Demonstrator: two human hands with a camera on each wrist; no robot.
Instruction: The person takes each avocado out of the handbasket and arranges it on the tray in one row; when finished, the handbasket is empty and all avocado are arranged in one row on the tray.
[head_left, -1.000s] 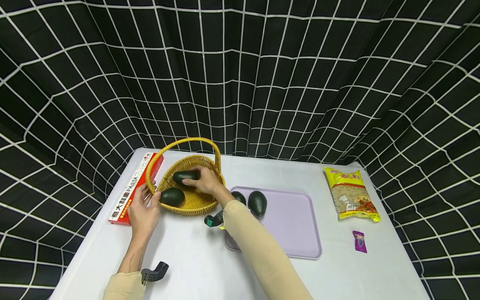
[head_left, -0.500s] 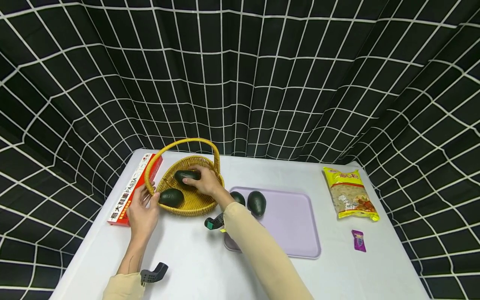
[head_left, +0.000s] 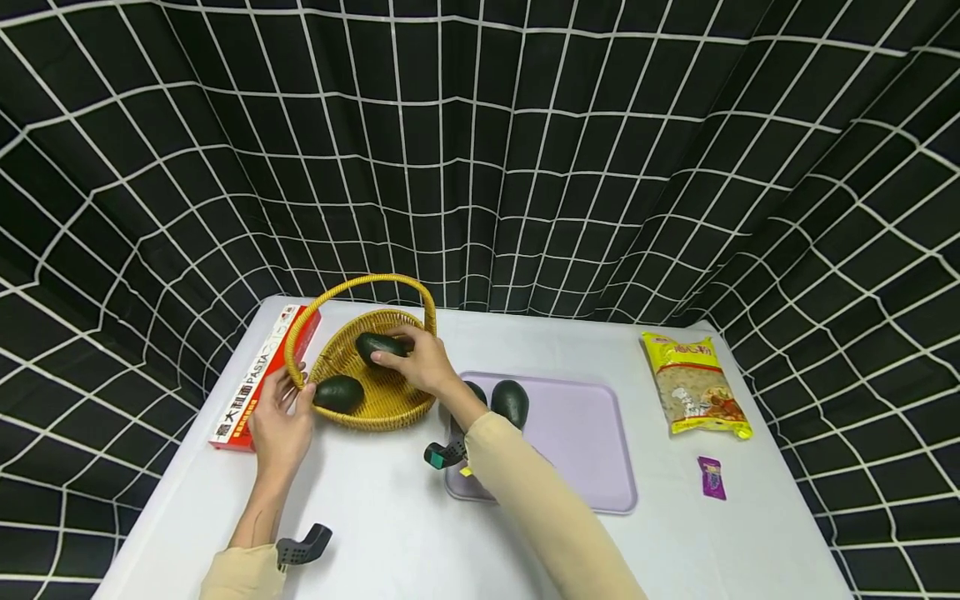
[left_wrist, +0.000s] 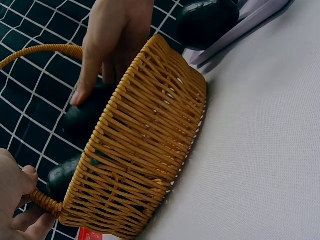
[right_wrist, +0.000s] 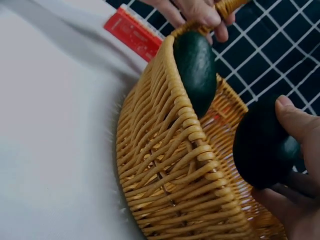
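Observation:
A yellow wicker basket [head_left: 390, 421] with a tall arched handle stands at the left of the table. My left hand [head_left: 283, 427] grips the foot of its handle on the near left side. Between thumb and fingers, my right hand [head_left: 426, 360] holds a dark green avocado [right_wrist: 262, 145] over the inside of the basket, above the rim in the right wrist view. Another avocado [head_left: 339, 394] lies in the basket beside the left hand. On the lilac tray [head_left: 581, 450] to the right sits an avocado [head_left: 510, 403], with one more [head_left: 476, 392] partly hidden by my right arm.
A red and white pasta box [head_left: 258, 375] lies left of the basket, partly behind my left hand. Far right are a yellow food bag [head_left: 696, 387] and a small purple packet [head_left: 712, 477]. Black curtain with a white grid [head_left: 480, 167] surrounds the white table.
My right hand has shifted slightly right and up with the avocado, relative to the basket. The left hand keeps its grip on the handle. The whole head view has drifted a little.

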